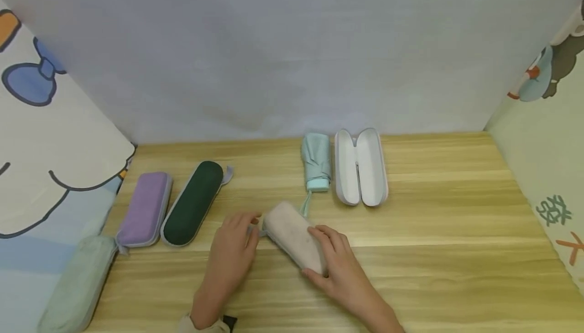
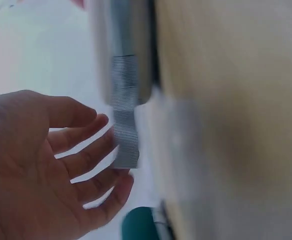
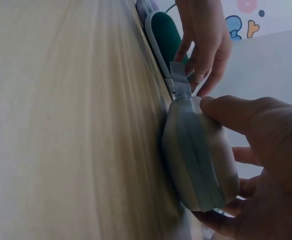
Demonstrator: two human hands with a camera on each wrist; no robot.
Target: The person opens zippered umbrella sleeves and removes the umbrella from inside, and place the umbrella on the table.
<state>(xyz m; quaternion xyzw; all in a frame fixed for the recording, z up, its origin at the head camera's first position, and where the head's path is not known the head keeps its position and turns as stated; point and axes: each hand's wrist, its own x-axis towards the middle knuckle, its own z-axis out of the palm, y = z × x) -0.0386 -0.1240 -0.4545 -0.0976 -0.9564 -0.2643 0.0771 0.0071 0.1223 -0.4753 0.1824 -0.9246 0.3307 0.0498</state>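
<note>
A beige zip case [image 1: 292,234] lies at a slant on the wooden table. My right hand [image 1: 339,267] grips its near end, thumb on one side and fingers over the other. In the right wrist view, a grey-blue zip band [image 3: 196,150] runs along the case's side. From its far end sticks out a grey ribbed tab [image 2: 125,115]. My left hand [image 1: 232,247] is right beside that tab, fingers loosely bent, the fingertips overlapping the tab's edge in the left wrist view.
Beyond the case lie a folded mint umbrella [image 1: 316,160] and an open white glasses case [image 1: 370,171]. To the left are a dark green case [image 1: 193,204], a purple case [image 1: 145,209] and a pale green case [image 1: 77,282] at the table's edge. A pale cloth wall [image 1: 292,59] stands behind.
</note>
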